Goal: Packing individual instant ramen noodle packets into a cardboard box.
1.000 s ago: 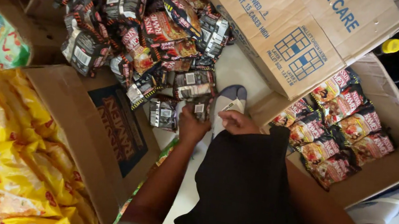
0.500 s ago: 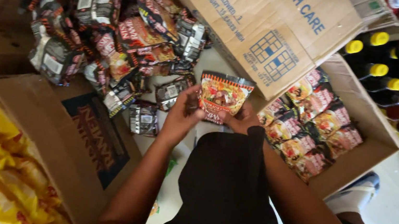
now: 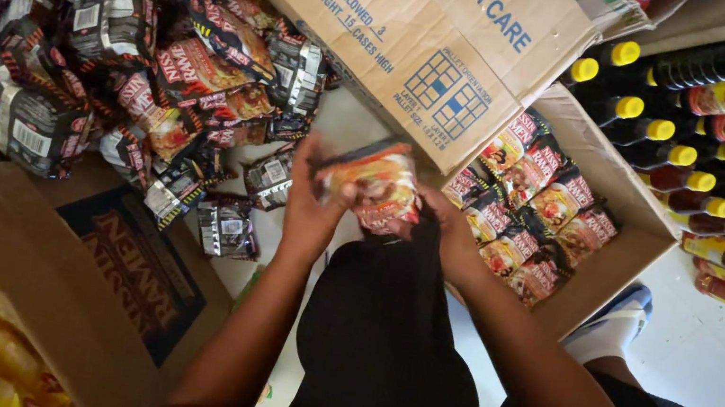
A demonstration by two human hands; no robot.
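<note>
Both hands, left hand (image 3: 313, 201) and right hand (image 3: 451, 236), had a closed grip on a noodle packet (image 3: 375, 184) above the pale floor (image 3: 713, 356), between a loose packet pile (image 3: 133, 74) and an open carton (image 3: 617, 198).

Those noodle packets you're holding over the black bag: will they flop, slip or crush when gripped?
The noodle packet between the left hand and right hand looks like a flat, thin-film pack, so probably light and fairly stiff, not floppy. Its wrapper is glossy, so it may slide in the fingers. The pile of packets lies jumbled, which suggests they shift easily when pushed; the contents may crack if squeezed.
</note>
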